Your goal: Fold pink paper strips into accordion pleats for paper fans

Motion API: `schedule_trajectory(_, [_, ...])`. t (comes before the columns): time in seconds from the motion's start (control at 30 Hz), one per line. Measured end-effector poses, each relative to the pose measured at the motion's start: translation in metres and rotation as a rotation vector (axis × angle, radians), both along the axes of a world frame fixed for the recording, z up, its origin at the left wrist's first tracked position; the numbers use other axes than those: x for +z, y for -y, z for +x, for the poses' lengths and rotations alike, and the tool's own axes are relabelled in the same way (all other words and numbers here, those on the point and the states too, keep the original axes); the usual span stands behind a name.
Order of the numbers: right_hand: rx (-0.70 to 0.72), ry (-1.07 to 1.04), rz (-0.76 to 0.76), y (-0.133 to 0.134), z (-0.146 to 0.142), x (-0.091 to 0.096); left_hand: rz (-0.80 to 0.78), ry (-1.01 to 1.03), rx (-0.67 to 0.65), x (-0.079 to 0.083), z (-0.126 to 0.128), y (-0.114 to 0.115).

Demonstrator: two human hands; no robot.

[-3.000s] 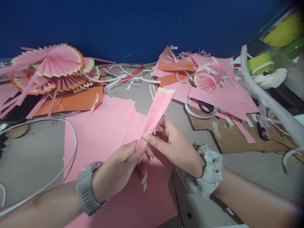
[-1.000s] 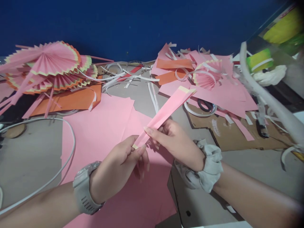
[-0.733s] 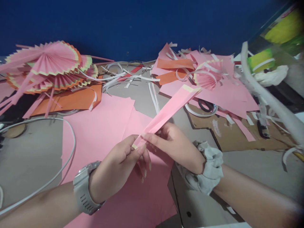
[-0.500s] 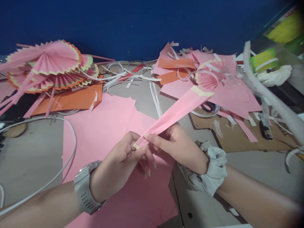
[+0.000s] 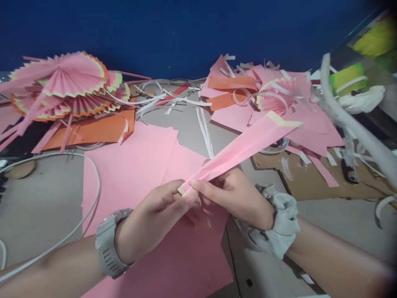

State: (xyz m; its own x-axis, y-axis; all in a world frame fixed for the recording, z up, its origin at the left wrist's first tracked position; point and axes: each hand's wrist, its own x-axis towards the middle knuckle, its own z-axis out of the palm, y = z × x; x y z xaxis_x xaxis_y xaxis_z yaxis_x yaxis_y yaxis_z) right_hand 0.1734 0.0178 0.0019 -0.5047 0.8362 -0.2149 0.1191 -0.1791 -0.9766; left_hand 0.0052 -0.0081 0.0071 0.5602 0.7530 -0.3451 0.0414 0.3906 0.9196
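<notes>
A folded pink paper strip [image 5: 238,149] with pale yellow ends slants up to the right between my hands. My left hand [image 5: 161,211] pinches it near its lower left end, the thumb lying along the bottom edge. Just beside it, my right hand [image 5: 232,194] grips the same strip, thumb on top and the other fingers mostly hidden behind. The strip's far end spreads into a shallow V. Beneath both hands lie large pink paper sheets [image 5: 124,161], overlapping on the grey table.
Pleated pink paper fans [image 5: 74,76] with yellow and orange edges are piled at the back left, above orange paper [image 5: 89,130]. White paper strips [image 5: 203,132] lie at the back middle. Pink scraps [image 5: 226,118] and brown cardboard [image 5: 310,174] sit right. A white cable [image 5: 98,182] loops at left.
The far end of the pink strip has moved right and spread wider. My two hands keep hold of its lower end, having shifted only slightly.
</notes>
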Motion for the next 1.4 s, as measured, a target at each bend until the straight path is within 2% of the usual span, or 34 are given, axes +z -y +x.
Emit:
schedule_trajectory(0.27, [0.006,0.026,0.016,-0.003,-0.002,-0.001,0.105,-0.060,0.061,0.000,-0.002,0.005])
schedule_trajectory(0.43, [0.039,0.067,0.023,-0.003,-0.001,-0.003,0.104,-0.217,0.072,0.000,0.002,0.007])
schedule_trajectory(0.6, [0.056,0.083,0.039,-0.002,-0.001,0.000,0.250,-0.314,0.042,-0.002,0.002,0.010])
schedule_trajectory(0.8, [0.055,0.060,0.006,-0.001,0.001,0.001,0.252,-0.283,0.039,-0.003,0.001,0.008])
schedule_trajectory(0.93, [-0.031,0.018,-0.013,-0.005,0.006,-0.003,0.235,-0.290,0.067,-0.003,-0.001,0.008])
schedule_trajectory(1.03, [-0.115,-0.047,-0.065,-0.007,0.006,-0.004,0.236,-0.247,0.012,-0.004,-0.003,0.008])
schedule_trajectory(1.2, [0.013,-0.076,-0.156,-0.002,-0.003,-0.002,0.301,-0.288,0.010,-0.006,-0.003,0.009])
schedule_trajectory(1.3, [0.049,-0.003,-0.132,-0.002,-0.005,-0.002,0.299,-0.296,-0.005,-0.008,-0.002,0.008])
schedule_trajectory(1.4, [0.106,0.046,-0.096,-0.004,-0.002,-0.001,0.260,-0.192,-0.048,-0.010,-0.001,0.006])
